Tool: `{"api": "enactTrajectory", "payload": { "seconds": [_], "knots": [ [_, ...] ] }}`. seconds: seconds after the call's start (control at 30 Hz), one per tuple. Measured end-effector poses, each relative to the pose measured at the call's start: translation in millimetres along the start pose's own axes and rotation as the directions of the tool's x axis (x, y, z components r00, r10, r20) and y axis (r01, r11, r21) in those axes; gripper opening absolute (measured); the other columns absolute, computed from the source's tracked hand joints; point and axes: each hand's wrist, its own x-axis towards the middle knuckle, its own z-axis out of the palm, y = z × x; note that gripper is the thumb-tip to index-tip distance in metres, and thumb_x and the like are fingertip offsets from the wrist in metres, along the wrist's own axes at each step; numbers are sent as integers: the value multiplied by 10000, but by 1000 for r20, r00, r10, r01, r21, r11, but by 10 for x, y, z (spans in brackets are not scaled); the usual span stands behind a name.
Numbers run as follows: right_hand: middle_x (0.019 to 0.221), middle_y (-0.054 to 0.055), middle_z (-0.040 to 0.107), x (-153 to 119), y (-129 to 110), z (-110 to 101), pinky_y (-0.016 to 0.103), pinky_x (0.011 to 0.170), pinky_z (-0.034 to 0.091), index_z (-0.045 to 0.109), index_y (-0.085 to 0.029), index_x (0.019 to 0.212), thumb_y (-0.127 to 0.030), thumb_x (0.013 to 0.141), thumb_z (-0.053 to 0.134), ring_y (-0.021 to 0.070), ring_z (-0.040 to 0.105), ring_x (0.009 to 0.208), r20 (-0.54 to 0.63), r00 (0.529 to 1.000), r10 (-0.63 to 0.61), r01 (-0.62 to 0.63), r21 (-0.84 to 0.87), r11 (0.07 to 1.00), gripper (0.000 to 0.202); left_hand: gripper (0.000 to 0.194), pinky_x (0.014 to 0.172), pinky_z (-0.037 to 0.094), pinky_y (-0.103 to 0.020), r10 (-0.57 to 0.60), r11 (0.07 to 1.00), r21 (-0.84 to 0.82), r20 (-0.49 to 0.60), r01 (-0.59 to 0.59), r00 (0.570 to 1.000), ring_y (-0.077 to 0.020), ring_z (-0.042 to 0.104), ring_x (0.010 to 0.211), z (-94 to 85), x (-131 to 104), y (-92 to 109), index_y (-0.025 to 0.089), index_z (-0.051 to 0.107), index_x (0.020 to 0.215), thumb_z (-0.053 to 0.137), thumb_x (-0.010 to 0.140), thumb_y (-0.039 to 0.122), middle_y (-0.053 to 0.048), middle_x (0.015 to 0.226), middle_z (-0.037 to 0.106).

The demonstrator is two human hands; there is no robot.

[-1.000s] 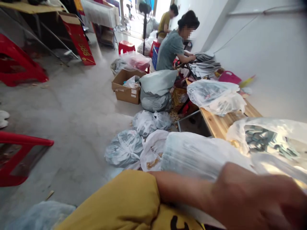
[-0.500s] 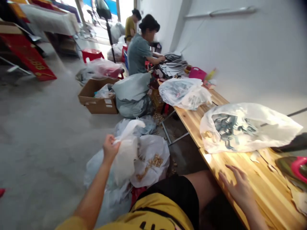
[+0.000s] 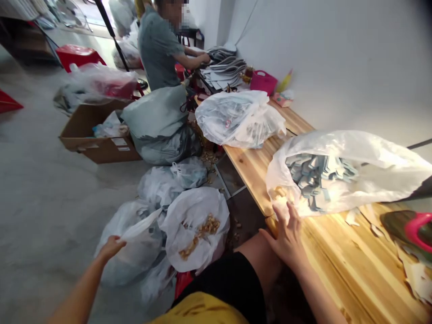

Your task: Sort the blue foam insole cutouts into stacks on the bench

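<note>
Head view: left hand [image 3: 111, 249] pinches the lip of a plastic bag [image 3: 130, 258] on the floor [image 3: 43, 211]; right hand [image 3: 288, 238] open, fingers spread, at the table bag [image 3: 374, 184]. Risk: sideways pull could tip the adjoining scrap bag [image 3: 178, 220].

Bare tabletop [image 3: 340, 256] beside right hand [image 3: 286, 234]; open plastic bag [image 3: 371, 148] blocks way to wall [image 3: 337, 67].

A single head-worn view — facing forward and down over lap, floor bags and table [image 3: 364, 256].
</note>
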Motion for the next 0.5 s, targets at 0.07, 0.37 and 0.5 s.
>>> {"api": "enactTrajectory", "payload": {
  "seconds": [0.07,0.37,0.5],
  "knots": [
    [1656,211,129,200,-58,41,795,1062,306,242,-320,1591,-460,929,652,507,214,1502,27,999,-43,44,-22,999,791,207,658,529,-335,-56,998,-3,51,57,997,-275,664,730,43,192,93,222,467,719,650,626,251,25,528,467],
    [1640,160,277,724,-180,177,740,1104,341,265,-332,1611,-311,944,579,451,367,1455,96,993,-73,70,38,997,738,339,870,503,-443,-33,997,68,-64,38,997,-419,614,1129,420,528,742,196,508,997,630,744,385,-109,933,637],
    [1621,143,337,693,-100,224,677,1050,452,289,-342,1610,-341,918,593,442,442,1409,102,990,-96,93,39,995,756,429,990,469,-409,215,975,61,-14,-214,976,-388,550,1275,893,737,1482,108,543,1146,565,797,355,-210,1181,629]
  ]
}}
